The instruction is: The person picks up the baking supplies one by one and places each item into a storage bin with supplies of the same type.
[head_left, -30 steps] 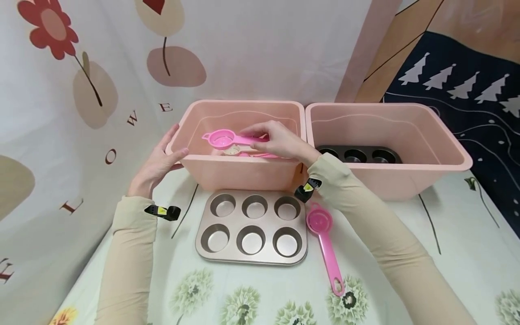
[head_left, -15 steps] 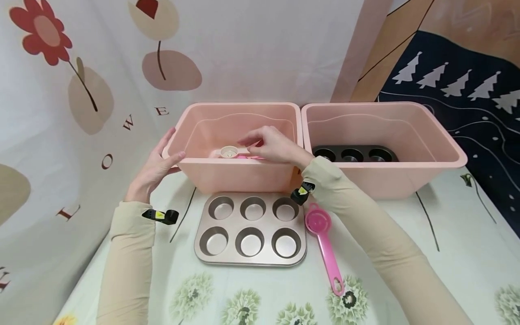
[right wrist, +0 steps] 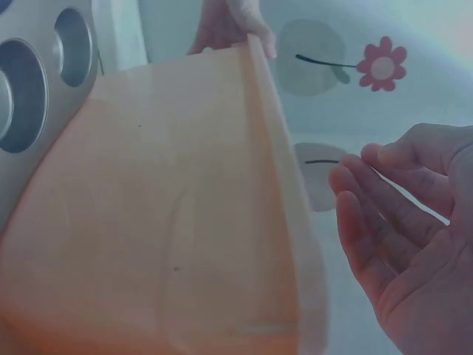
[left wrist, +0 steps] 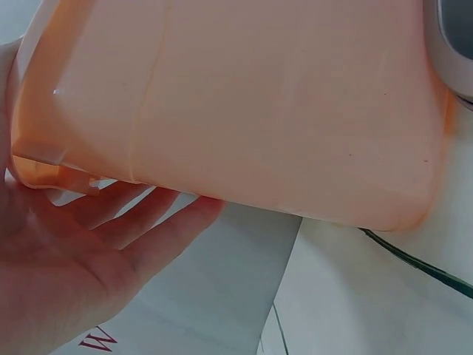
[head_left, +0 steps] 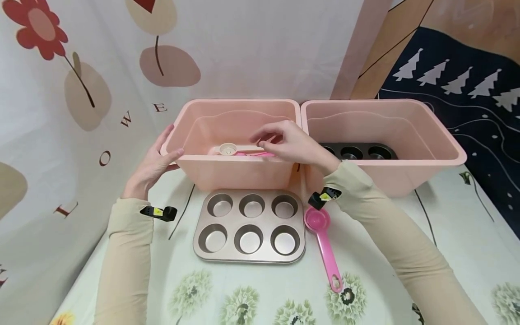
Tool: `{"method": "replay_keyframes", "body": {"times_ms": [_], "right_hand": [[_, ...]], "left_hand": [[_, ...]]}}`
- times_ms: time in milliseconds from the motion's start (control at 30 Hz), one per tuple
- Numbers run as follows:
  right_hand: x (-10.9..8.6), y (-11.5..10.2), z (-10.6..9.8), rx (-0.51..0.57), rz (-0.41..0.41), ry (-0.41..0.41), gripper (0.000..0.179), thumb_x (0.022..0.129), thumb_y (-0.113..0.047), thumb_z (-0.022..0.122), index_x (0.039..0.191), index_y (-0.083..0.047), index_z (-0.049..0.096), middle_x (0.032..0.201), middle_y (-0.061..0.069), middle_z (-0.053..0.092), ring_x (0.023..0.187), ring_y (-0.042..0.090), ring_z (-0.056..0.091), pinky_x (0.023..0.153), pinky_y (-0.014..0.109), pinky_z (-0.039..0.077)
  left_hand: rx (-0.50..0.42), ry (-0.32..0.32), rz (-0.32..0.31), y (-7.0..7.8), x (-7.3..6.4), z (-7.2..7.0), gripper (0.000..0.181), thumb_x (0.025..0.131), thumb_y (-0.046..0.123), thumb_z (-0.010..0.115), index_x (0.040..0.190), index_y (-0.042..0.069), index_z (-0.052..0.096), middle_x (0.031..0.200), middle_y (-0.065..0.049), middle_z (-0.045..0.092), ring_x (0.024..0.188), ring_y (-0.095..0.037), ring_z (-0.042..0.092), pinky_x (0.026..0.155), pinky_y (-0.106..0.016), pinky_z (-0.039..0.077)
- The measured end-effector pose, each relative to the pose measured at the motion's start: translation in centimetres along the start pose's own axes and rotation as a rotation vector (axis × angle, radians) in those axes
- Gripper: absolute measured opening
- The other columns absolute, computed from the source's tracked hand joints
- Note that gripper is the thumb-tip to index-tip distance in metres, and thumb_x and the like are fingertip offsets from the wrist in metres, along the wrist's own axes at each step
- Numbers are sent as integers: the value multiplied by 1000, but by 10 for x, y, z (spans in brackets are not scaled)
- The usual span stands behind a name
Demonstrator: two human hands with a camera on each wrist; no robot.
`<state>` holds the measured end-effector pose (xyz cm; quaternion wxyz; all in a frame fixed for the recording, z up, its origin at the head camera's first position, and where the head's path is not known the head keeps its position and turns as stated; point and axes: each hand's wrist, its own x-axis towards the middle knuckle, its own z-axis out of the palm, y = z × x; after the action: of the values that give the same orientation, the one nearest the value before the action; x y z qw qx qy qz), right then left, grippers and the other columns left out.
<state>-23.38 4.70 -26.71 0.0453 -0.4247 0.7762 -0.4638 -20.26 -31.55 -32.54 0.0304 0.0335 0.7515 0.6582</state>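
Observation:
My left hand (head_left: 152,163) holds the left end of a pink plastic bin (head_left: 239,174), its thumb at the rim and its fingers along the outside, as the left wrist view also shows. Above the right part of this bin hovers my right hand (head_left: 290,140); its fingers are loosely bent, with nothing between them in the right wrist view. Inside the bin lie a cream egg separator (head_left: 228,149) with a long handle and something pink (head_left: 266,154), partly hidden by the front wall.
A second pink bin (head_left: 406,176) stands against the first on the right, with a dark muffin tin (head_left: 365,151) inside. In front are a champagne-coloured muffin tin (head_left: 233,219) and, beside it, a pink egg separator (head_left: 327,253). A printed curtain (head_left: 243,49) hangs behind.
The pink egg separator in my right hand was lowered into the left bin and let go. My right hand has since moved slightly right, without it. My left hand stays at the bin's end.

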Motion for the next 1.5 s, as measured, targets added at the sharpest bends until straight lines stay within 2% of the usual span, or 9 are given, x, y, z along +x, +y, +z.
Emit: {"method": "replay_keyframes", "body": {"times_ms": [200,433,600,800,900,1100,1233,1500], "right_hand": [[-21,-3,-8,33,-27,-5,22,91,-1,59,110,1,69,100,6,69,93,22,63,80,30,51],[-43,-1,-12,19,-91,22,21,92,-1,60,110,-3,70,97,3,70,87,16,65,71,28,52],[-60,3,-11,13,-74,50,19,91,0,63,108,-2,71,97,4,70,84,18,64,69,26,52],[-82,10,-9,32,0,93,19,91,2,63,107,-4,72,100,3,70,87,22,65,73,25,51],[-93,13,-10,7,-37,110,21,89,4,64,106,-4,72,98,0,70,85,20,65,73,25,52],[-113,24,-6,-55,-119,50,22,87,7,64,106,-3,71,95,-1,69,81,15,63,67,25,53],[-121,35,-2,-83,-112,16,22,86,8,65,105,-3,71,96,-1,69,83,16,64,67,27,54],[-136,52,-1,-44,-33,-8,19,87,7,64,104,1,70,94,4,70,79,20,65,68,26,54]], "left_hand": [[-4,-2,-14,1,-1,0,83,93,10,60,156,31,10,151,-19,20,117,-20,44,77,-27,52],[-20,2,-8,1,0,-1,83,93,11,61,156,32,11,151,-18,20,125,-29,37,77,-26,52],[-34,-7,-5,2,-1,-1,83,94,9,60,156,31,10,152,-20,17,124,-29,38,77,-26,52],[-36,-10,-15,2,-1,-1,83,94,7,58,156,32,10,154,-19,16,126,-32,36,77,-26,52],[-26,-3,-27,2,1,-1,82,94,8,59,156,32,11,152,-18,20,127,-32,36,79,-27,52],[-19,-6,-26,2,0,-1,83,94,9,59,156,33,9,151,-19,18,126,-31,35,77,-26,52],[-23,-13,-22,2,-1,-1,83,95,10,59,156,32,9,152,-19,16,126,-31,35,77,-26,52],[-23,-9,-21,3,0,0,82,94,11,59,156,33,10,152,-18,18,127,-30,35,77,-26,52]]}}
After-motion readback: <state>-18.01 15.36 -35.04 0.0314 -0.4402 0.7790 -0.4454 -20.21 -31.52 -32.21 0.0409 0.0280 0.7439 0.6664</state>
